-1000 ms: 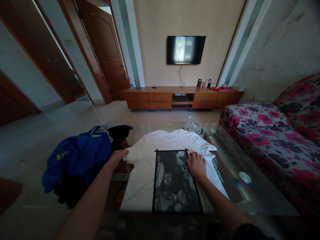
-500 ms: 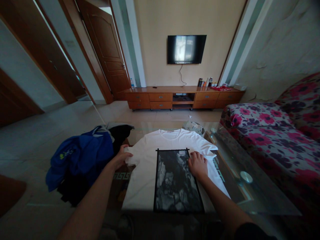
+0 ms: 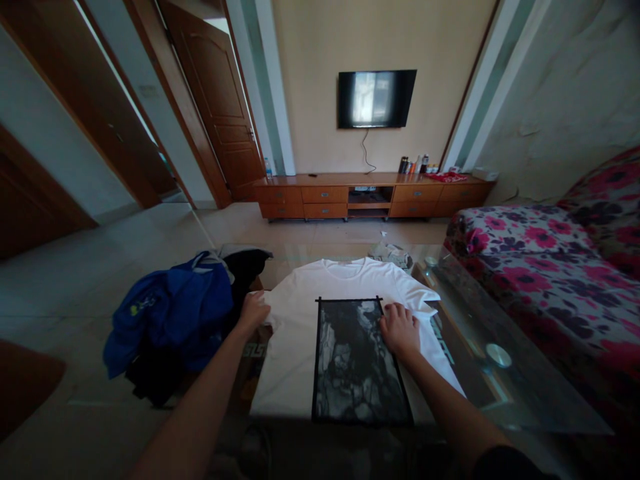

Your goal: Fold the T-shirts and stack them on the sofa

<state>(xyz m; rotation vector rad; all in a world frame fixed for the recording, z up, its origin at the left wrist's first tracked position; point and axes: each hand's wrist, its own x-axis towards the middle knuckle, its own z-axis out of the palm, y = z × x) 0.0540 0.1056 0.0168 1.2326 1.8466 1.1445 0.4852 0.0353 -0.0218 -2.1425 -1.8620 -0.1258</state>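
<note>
A white T-shirt [image 3: 293,347] with a dark printed panel [image 3: 357,360] lies spread on a glass table, its neckline away from me. My left hand [image 3: 255,309] is closed on the edge of its left sleeve. My right hand [image 3: 401,328] rests on the shirt at the panel's upper right edge, fingers lying flat and a little bent. Beside my left forearm sits a heap of clothes, with a blue garment [image 3: 175,310] and black cloth in it.
The glass table [image 3: 540,393] reaches to the right, near a flowered sofa [image 3: 540,267]. A crumpled item [image 3: 393,253] lies beyond the collar. A low wooden cabinet [image 3: 325,195] stands under the television [image 3: 376,100].
My left hand has turned and closed further over the sleeve edge, covering more of it. My right hand stays in place on the shirt. The whole view has shifted slightly.
</note>
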